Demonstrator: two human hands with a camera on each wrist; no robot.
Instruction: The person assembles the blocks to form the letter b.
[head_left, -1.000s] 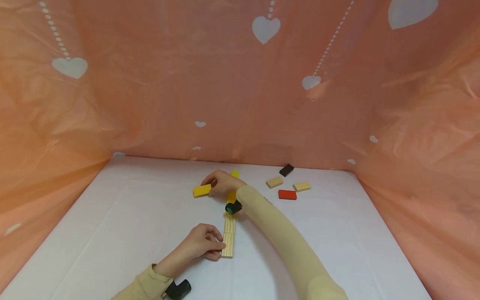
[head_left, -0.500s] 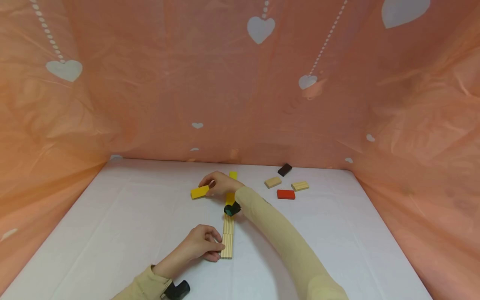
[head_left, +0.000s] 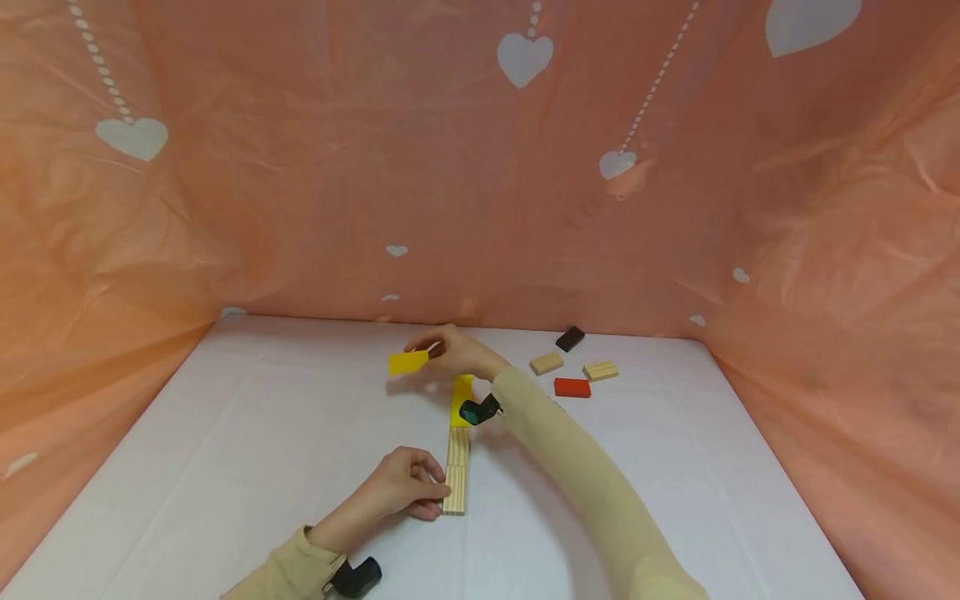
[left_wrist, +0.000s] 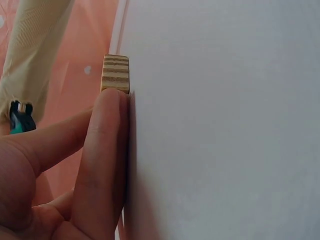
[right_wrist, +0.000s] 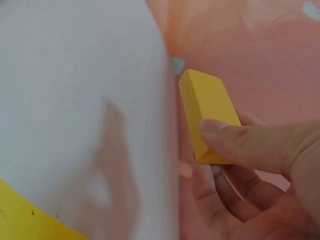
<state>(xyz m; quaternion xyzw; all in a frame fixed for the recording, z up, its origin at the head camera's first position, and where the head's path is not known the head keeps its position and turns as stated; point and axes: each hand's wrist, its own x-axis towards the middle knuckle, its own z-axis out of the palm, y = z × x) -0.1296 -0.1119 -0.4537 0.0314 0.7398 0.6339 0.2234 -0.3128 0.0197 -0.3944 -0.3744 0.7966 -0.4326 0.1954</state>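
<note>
My right hand (head_left: 459, 352) pinches a yellow block (head_left: 408, 362) over the table's far part, thumb on one face and fingers on the other; in the right wrist view the block (right_wrist: 212, 115) is tilted. Below that arm, a straight row runs towards me. Yellow (head_left: 462, 400) forms its far part, partly hidden by the hand and wrist camera. Two striped wooden blocks (head_left: 457, 447) make up its near part. My left hand (head_left: 408, 485) rests beside the nearest block. In the left wrist view, its fingertip touches the side of that block (left_wrist: 116, 70).
At the back right of the white table (head_left: 247, 467) lie a black block (head_left: 570, 338), a plain wooden block (head_left: 547, 363), a striped wooden block (head_left: 601, 371) and a red block (head_left: 572, 387). An orange sheet (head_left: 360, 167) with white hearts encloses the back and sides.
My right hand has lifted the yellow block off the table and moved slightly back and right with it. The left hand stays at the near end of the row.
</note>
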